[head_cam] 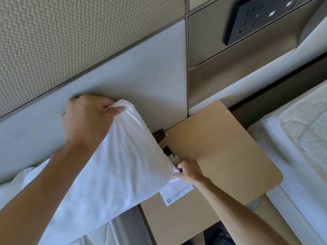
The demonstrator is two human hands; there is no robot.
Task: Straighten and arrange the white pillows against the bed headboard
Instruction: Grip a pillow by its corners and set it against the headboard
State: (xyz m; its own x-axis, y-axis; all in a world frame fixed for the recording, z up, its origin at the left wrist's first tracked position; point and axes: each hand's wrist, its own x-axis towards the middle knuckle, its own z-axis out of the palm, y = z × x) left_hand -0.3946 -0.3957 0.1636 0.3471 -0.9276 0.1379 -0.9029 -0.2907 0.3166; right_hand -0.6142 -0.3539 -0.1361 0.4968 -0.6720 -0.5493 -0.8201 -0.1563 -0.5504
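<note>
A white pillow point(123, 165) leans against the pale grey padded headboard point(141, 71), its short end facing the nightstand. My left hand point(88, 119) grips the pillow's upper corner, thumb and fingers bunching the fabric. My right hand point(188, 169) pinches the lower corner of the same end, just over the nightstand's edge. A second white pillow point(16, 184) lies further left along the headboard, mostly hidden by my left arm.
A tan nightstand point(221, 147) stands right of the bed with a white printed card point(178, 193) and small dark items point(160, 135) near the pillow's end. A second bed point(304, 138) lies at right. A black socket panel point(256, 16) is on the wall above.
</note>
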